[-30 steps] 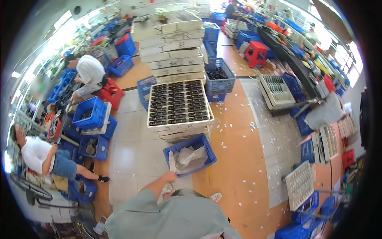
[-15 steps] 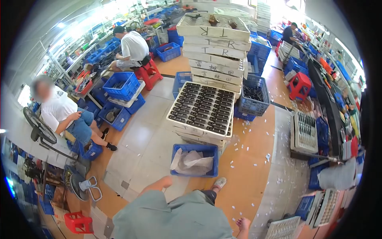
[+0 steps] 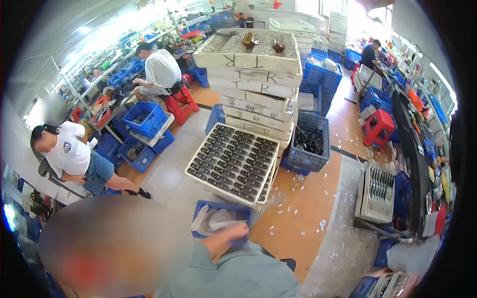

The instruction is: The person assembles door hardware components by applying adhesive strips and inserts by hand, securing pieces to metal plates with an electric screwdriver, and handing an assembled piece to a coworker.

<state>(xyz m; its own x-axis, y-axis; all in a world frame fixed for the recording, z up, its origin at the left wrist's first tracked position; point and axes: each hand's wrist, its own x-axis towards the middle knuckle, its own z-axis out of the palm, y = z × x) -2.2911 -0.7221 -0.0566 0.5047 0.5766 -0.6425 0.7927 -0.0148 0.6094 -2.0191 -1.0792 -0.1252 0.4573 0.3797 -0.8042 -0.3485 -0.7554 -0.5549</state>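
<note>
"Blue bin point(image 3: 244, 214) first: where does it sit?"

"On the floor point(image 3: 164, 181), in front of the person, just this side of the white tray point(image 3: 218, 189) filled with rows of dark pieces point(image 3: 231, 161). Crumpled pale sheeting point(image 3: 213, 218) lies inside the bin."

"Which hand is nearer to it?"

"The left hand point(image 3: 237, 231). In this view it covers the bin's near right part. The right hand is out of sight, so I can't place it."

"Then which way does the bin lie from the fingers?"

"Mostly ahead of them and to their left, with the sheeting on that left side too."

"And its long axis?"

"Roughly crosswise, left to right before the person. The left forearm point(image 3: 218, 242) slants forward and rightward, so it runs more along that axis than across it, and it hides part of the near edge."

"Are the fingers spread, or pinching something?"

"I can't tell. They're too small and turned too far from view, and I can't make out whether they touch the rim or only hang above it."
</note>
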